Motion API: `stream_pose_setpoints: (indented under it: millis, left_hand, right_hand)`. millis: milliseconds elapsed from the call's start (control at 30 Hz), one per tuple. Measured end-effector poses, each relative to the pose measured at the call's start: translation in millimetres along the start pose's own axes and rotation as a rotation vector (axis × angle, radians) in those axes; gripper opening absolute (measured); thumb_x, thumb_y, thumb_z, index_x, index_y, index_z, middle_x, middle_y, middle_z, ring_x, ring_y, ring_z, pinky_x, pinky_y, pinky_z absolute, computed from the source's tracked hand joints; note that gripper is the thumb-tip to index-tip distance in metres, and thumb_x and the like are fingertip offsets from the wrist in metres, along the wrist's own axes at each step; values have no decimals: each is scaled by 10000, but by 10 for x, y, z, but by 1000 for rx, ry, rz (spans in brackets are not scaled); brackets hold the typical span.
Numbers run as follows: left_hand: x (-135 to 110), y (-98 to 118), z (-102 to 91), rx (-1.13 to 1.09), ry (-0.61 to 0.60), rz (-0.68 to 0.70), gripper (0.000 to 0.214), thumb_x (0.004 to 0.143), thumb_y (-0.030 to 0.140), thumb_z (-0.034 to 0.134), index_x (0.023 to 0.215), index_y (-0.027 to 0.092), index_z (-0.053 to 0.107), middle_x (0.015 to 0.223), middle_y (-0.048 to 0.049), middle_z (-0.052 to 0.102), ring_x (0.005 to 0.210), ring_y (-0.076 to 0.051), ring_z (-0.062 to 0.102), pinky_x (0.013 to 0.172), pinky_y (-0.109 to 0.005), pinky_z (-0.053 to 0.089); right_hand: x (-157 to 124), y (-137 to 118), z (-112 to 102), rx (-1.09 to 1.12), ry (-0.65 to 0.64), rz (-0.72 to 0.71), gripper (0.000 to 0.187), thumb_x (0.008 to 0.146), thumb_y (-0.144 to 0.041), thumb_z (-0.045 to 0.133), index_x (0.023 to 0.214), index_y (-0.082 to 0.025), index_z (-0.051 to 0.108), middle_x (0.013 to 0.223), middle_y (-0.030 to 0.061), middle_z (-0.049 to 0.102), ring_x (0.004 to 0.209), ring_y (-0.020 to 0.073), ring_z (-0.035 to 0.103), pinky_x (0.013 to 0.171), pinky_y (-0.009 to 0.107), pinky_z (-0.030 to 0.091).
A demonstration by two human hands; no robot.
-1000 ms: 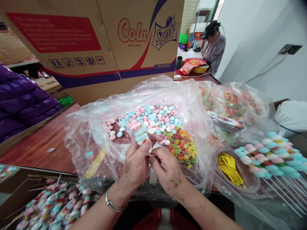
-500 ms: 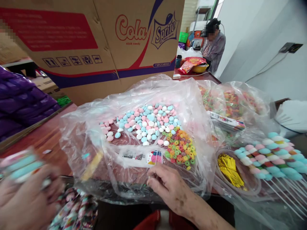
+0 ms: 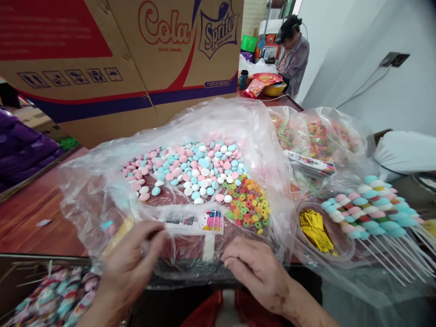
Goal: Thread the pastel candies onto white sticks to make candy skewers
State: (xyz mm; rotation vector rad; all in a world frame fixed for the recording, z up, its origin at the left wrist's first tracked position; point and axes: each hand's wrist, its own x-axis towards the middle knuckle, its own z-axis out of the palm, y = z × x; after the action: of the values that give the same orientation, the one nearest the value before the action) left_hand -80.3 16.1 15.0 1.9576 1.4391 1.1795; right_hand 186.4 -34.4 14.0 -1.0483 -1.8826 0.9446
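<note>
Over the front of the clear plastic sheet (image 3: 81,190), my left hand (image 3: 131,261) reaches in with thumb and fingers apart, seemingly holding nothing. My right hand (image 3: 257,272) rests at the sheet's front edge, fingers curled together; anything inside them is hidden. Between and beyond the hands lies a printed label strip (image 3: 190,221), close to my left fingertips. Behind it spread pink, blue and white candies (image 3: 200,168). Small ring gummies (image 3: 248,202) are heaped to their right. A short pale strip (image 3: 209,247) shows between the hands.
A large carton (image 3: 143,54) stands at the back. On the right are gold twist ties (image 3: 315,229) in a round tub, candy skewers (image 3: 374,209) and bagged gummies (image 3: 316,136). Wrapped candy sticks (image 3: 57,295) fill a box at lower left. Another person (image 3: 294,59) sits far behind.
My left hand has let go of the candy skewer it held at the far left and moved right, over the sheet. My right hand stays curled near the front edge. The view has shifted.
</note>
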Motion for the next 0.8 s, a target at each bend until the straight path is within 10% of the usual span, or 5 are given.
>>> stream_pose_setpoints:
  millis: [200, 800]
  left_hand:
    - [283, 219, 696, 377, -461, 79, 182, 909, 267, 477, 831, 176, 614, 822, -66, 630, 803, -227, 592, 745, -350, 463]
    - [303, 183, 584, 886, -340, 39, 204, 880, 343, 544, 797, 163, 590, 849, -134, 636, 873, -329, 564, 759, -429, 426]
  right_hand:
    - [-330, 111, -262, -20, 193, 140, 177, 951, -221, 458, 886, -221, 623, 746, -6, 625, 655, 114, 581, 619, 203, 447]
    - [-346, 149, -195, -102, 236, 108, 177, 946, -218, 455, 877, -225, 619, 718, -4, 623, 623, 117, 580, 587, 204, 456]
